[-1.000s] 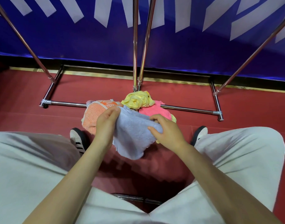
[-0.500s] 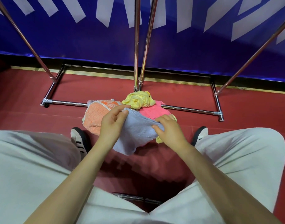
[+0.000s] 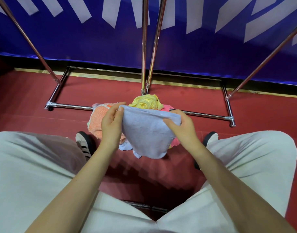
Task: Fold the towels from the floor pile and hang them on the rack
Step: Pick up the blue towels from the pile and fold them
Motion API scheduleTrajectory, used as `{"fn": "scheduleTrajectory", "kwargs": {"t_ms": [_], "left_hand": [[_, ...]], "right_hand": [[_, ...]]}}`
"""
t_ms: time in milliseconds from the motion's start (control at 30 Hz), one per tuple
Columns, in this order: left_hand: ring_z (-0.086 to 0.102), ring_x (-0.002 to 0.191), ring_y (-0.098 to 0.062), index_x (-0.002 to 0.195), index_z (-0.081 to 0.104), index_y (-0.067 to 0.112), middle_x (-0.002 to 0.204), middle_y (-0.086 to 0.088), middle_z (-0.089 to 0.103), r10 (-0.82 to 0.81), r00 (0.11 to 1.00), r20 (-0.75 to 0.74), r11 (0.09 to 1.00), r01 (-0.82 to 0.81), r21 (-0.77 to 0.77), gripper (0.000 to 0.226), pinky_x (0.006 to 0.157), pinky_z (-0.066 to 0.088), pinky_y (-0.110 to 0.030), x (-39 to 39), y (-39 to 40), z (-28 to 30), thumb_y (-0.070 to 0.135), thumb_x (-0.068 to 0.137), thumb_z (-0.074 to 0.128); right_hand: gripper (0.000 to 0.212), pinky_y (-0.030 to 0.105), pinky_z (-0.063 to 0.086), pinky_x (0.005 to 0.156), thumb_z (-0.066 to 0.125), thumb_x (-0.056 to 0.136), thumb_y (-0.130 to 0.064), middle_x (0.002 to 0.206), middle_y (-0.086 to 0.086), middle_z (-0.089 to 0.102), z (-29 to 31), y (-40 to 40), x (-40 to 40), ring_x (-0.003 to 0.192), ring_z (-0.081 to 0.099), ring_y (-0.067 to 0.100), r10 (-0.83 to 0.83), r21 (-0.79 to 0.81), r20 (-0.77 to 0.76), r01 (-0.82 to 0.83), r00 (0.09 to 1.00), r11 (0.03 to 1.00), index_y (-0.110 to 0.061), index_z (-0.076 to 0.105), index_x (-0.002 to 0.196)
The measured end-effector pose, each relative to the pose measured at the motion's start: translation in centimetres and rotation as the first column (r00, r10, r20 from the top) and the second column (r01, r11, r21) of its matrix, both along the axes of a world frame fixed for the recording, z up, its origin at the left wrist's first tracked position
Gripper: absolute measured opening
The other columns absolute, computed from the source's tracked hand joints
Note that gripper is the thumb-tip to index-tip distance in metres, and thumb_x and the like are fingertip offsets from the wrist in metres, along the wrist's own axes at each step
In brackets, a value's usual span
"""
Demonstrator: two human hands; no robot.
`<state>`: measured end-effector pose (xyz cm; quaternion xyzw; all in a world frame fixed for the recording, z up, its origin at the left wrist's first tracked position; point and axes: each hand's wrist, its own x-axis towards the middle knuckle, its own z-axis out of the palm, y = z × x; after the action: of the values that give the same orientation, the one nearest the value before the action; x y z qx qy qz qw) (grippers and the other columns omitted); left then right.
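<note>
A pale blue towel hangs between my hands above the floor pile. My left hand pinches its upper left corner, and my right hand pinches its upper right edge. The top edge is stretched roughly level and the rest droops to a point. Behind it lie an orange towel, a crumpled yellow towel and a pink towel, partly hidden. The chrome rack rises just beyond the pile, with its base bar on the floor.
I sit with my knees apart in pale trousers; my shoes flank the pile. Slanted rack poles cross at left and right. A blue banner wall stands behind, above the red floor.
My hands have moved apart and lifted the blue towel, spreading its top edge wider. The towel now hangs flatter than before.
</note>
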<state>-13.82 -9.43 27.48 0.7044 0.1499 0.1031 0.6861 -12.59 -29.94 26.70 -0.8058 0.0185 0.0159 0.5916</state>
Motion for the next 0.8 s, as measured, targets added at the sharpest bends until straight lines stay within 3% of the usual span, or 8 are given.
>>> {"fn": "scheduleTrajectory", "kwargs": {"t_ms": [133, 233, 333, 400, 533, 600, 700, 800], "left_hand": [[0.058, 0.094, 0.016, 0.109, 0.064, 0.016, 0.108, 0.015, 0.064, -0.010, 1.000, -0.006, 1.000, 0.010, 0.002, 0.020, 0.078, 0.043, -0.003, 0.2, -0.5, -0.1, 0.014, 0.100, 0.046], [0.060, 0.093, 0.011, 0.109, 0.064, 0.015, 0.105, 0.013, 0.066, -0.024, 0.999, -0.033, 1.000, 0.024, 0.006, 0.022, 0.077, 0.044, -0.005, 0.2, -0.8, -0.5, 0.015, 0.101, 0.044], [0.062, 0.095, 0.002, 0.104, 0.065, 0.018, 0.104, 0.009, 0.068, -0.034, 0.997, -0.073, 0.999, 0.034, 0.008, 0.021, 0.081, 0.047, -0.011, 0.4, -1.1, -1.2, 0.017, 0.100, 0.044], [0.061, 0.099, -0.004, 0.101, 0.065, 0.021, 0.104, 0.009, 0.068, -0.025, 0.994, -0.111, 1.000, 0.026, 0.001, 0.020, 0.089, 0.048, -0.022, 0.5, -1.6, -1.7, 0.017, 0.100, 0.045], [0.061, 0.107, -0.020, 0.104, 0.065, 0.016, 0.109, -0.002, 0.068, 0.009, 0.975, -0.220, 0.999, -0.018, -0.040, 0.019, 0.101, 0.046, -0.045, 0.6, -2.6, -2.4, 0.019, 0.099, 0.047], [0.060, 0.113, -0.030, 0.106, 0.066, 0.016, 0.115, -0.011, 0.067, 0.015, 0.956, -0.294, 0.995, -0.044, -0.091, 0.021, 0.103, 0.045, -0.052, 0.7, -2.9, -2.4, 0.025, 0.097, 0.049], [0.062, 0.106, -0.027, 0.098, 0.066, 0.022, 0.112, -0.008, 0.068, 0.030, 0.949, -0.313, 0.987, -0.078, -0.142, 0.017, 0.100, 0.047, -0.051, 1.1, -3.0, -2.3, 0.029, 0.095, 0.051], [0.059, 0.093, -0.022, 0.099, 0.066, 0.020, 0.102, -0.007, 0.067, 0.056, 0.952, -0.302, 0.980, -0.110, -0.165, 0.018, 0.088, 0.048, -0.040, 1.3, -3.1, -2.0, 0.026, 0.097, 0.049]], "right_hand": [[0.032, 0.022, 0.048, 0.074, 0.070, 0.076, -0.033, 0.089, -0.001, 0.067, 0.1, -0.4, 0.4, 0.083, 0.061, 0.008, -0.122, 0.151, -0.061, 0.130, 0.991, 0.980, -0.009, 0.064, 0.097], [0.021, 0.018, 0.044, 0.072, 0.066, 0.085, -0.024, 0.086, 0.003, 0.063, 0.0, -0.1, 0.3, 0.080, 0.056, 0.010, -0.152, 0.067, 0.000, 0.151, 0.988, 0.986, -0.006, 0.061, 0.095], [0.011, 0.022, 0.043, 0.070, 0.060, 0.091, -0.025, 0.082, 0.002, 0.063, -0.5, 0.3, 0.1, 0.077, 0.055, 0.012, -0.168, -0.127, 0.055, 0.174, 0.984, 0.977, -0.015, 0.059, 0.095], [0.012, 0.025, 0.042, 0.068, 0.058, 0.093, -0.029, 0.080, -0.002, 0.062, -1.1, 0.6, 0.1, 0.077, 0.056, 0.012, -0.200, -0.191, 0.060, 0.208, 0.978, 0.959, -0.017, 0.057, 0.095], [0.023, 0.027, 0.043, 0.072, 0.063, 0.088, -0.030, 0.085, 0.006, 0.064, -2.3, 1.0, 0.6, 0.082, 0.058, 0.019, -0.295, -0.157, -0.036, 0.286, 0.955, 0.945, -0.008, 0.057, 0.092], [0.018, 0.031, 0.047, 0.079, 0.069, 0.082, -0.029, 0.086, 0.001, 0.064, -2.5, 1.2, 1.0, 0.087, 0.060, 0.020, -0.310, -0.144, -0.121, 0.292, 0.943, 0.945, -0.016, 0.058, 0.087], [0.021, 0.032, 0.049, 0.077, 0.072, 0.081, -0.025, 0.075, -0.012, 0.059, -1.8, 1.9, 1.4, 0.082, 0.061, 0.019, -0.272, -0.137, -0.218, 0.246, 0.937, 0.959, -0.030, 0.054, 0.071], [0.016, 0.027, 0.045, 0.073, 0.070, 0.082, -0.021, 0.075, -0.010, 0.059, -1.2, 2.8, 1.5, 0.081, 0.060, 0.017, -0.287, -0.101, -0.238, 0.270, 0.928, 0.957, -0.023, 0.056, 0.077]]}}
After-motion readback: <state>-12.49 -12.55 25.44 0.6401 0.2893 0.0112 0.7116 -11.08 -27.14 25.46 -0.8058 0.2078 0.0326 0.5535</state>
